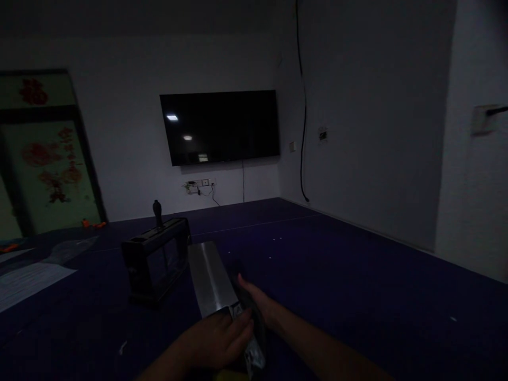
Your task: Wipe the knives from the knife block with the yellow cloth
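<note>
A broad silver cleaver blade [209, 278] points away from me over the dark blue floor. My left hand [216, 339] lies over the near end of the blade, fingers closed around it. My right hand [260, 304] grips a dark part beside the blade's near end, probably the handle; the dim light hides the details. A crumpled shiny wrapper [254, 355] sits between my two hands. Just left of the blade stands a black knife block [155, 259] with one dark knife handle [157, 211] sticking up from its top.
A wall-mounted television [220, 126] hangs on the far wall above a power socket [198, 185]. Pale sheets [27, 278] lie on the floor at the left, near a decorated glass door [51, 164]. A black cable [304, 106] runs down the right wall.
</note>
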`<state>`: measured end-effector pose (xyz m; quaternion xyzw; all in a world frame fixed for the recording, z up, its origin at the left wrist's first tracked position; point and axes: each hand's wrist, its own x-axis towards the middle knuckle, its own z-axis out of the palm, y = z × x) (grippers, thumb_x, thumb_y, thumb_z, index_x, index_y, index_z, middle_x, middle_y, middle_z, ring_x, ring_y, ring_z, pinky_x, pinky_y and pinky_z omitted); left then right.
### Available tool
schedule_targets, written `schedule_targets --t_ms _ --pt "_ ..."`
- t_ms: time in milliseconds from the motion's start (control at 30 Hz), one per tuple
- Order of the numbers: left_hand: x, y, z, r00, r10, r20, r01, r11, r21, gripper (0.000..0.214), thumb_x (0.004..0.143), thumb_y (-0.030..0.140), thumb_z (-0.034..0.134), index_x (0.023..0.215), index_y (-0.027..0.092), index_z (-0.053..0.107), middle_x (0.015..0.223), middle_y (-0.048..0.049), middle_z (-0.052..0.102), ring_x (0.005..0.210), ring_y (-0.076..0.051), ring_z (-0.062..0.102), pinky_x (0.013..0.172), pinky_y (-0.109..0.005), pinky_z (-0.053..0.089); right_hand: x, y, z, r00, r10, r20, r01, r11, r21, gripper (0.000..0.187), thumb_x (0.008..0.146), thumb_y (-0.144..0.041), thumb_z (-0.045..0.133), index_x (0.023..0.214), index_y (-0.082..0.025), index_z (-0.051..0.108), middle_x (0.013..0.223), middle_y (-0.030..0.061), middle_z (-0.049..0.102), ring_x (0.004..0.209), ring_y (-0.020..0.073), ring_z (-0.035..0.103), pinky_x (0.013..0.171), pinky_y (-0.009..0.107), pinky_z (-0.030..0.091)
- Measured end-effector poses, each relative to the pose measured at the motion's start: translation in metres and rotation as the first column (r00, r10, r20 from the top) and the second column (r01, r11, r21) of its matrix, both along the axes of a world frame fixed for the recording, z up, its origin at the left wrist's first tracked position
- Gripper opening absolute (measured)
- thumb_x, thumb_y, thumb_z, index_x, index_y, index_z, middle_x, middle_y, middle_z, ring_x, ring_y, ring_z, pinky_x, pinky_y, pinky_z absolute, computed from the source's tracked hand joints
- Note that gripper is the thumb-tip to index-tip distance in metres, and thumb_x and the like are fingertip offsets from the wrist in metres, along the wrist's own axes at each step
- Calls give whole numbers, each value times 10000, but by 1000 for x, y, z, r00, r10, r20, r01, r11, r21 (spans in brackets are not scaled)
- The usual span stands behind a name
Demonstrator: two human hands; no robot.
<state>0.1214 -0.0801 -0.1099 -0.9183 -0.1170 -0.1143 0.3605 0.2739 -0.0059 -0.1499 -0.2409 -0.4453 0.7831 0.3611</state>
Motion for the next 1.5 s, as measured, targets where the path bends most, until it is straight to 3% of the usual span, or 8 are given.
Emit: schedule_targets --t_ms 300,467,667,767,933,1100,1267,1500 --pt "-9 10 -26 973 112 204 -75 980 -182 421 803 61 401 1202 192 433 1172 -104 583 923 -164 614 712 -237 506 -4 5 -5 954 -297 31 296 955 31 410 509 -376 789 796 -147 606 653 -12 626 568 126 570 591 243 410" --pt "-9 4 -39 788 130 602 172 892 -417 429 817 99 305 1207 229 429 1182 -105 561 1067 -166 545 826 -276 482 -5 5 -6 948 -316 32 315 948 39 408 568 -455 728 809 -150 603 615 -11 617 490 125 549 518 253 408" --pt "12 -5 -33 148 806 572 641 362 -676 245 765 470 526 810 229 517 718 -9 566 660 -155 569 597 -256 459 -7 2 -4 946 -324 21 320 941 112 415 554 -465 737 772 -131 622 604 14 628 492 133 560 513 254 410" --pt "17 0 -37 134 916 377 840 97 -534 378 621 516 665 737 192 508 632 19 526 562 -128 525 536 -234 405 -8 1 -4 946 -324 26 316 935 160 419 532 -456 755 752 -120 632 618 21 632 507 131 558 525 251 406" --pt "14 2 -34 367 898 241 864 -233 -446 412 587 445 726 821 137 586 737 -29 592 653 -133 557 610 -242 408 -14 -2 -3 928 -370 29 352 901 253 419 502 -463 773 702 -122 634 612 11 619 522 128 537 537 248 394" --pt "11 3 -29 379 894 238 858 -244 -451 375 575 429 736 752 149 561 569 31 536 494 -83 482 522 -209 349 -23 -15 5 874 -486 21 441 810 387 405 567 -492 733 727 -135 627 660 10 614 605 147 529 574 247 395" --pt "11 5 -35 387 870 306 862 -224 -454 344 577 393 718 686 143 510 496 18 532 478 -117 528 519 -229 375 -26 -36 14 701 -709 79 502 568 652 390 718 -514 588 795 -132 610 683 19 601 629 162 522 567 250 405" --pt "15 -4 -31 391 870 301 866 -237 -439 379 650 382 657 860 152 442 778 -62 652 527 -174 622 489 -261 442 -11 -25 27 599 -801 2 623 468 626 418 768 -547 466 701 -149 571 607 -9 536 575 146 469 526 246 383"
